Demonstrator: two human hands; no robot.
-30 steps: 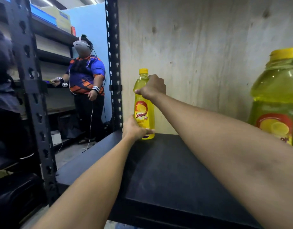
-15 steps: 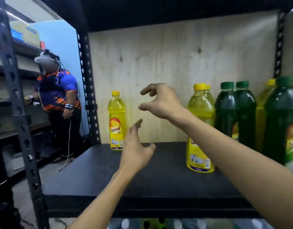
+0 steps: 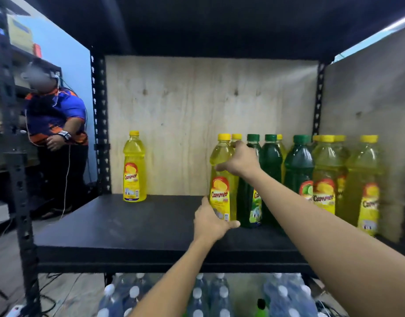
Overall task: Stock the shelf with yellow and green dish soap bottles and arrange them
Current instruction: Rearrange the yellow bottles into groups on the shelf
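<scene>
In the head view, a yellow bottle [image 3: 222, 177] standing upright on the black shelf [image 3: 137, 227] is gripped by both hands. The right hand [image 3: 241, 160] is wrapped around its shoulder just under the cap, thumb in front and fingers [image 3: 239, 144] curled behind. The left hand [image 3: 210, 221] is clasped around its base, thumb lying across the front below the label. Just beyond the right fingers, a cluster of green bottles [image 3: 271, 175] and further yellow bottles [image 3: 326, 175] is packed toward the right wall. Well to the left of both hands, a lone yellow bottle [image 3: 134, 167] is set against the plywood back panel [image 3: 185, 115]. Below the left forearm, capped clear water bottles [image 3: 219, 294] are seen.
</scene>
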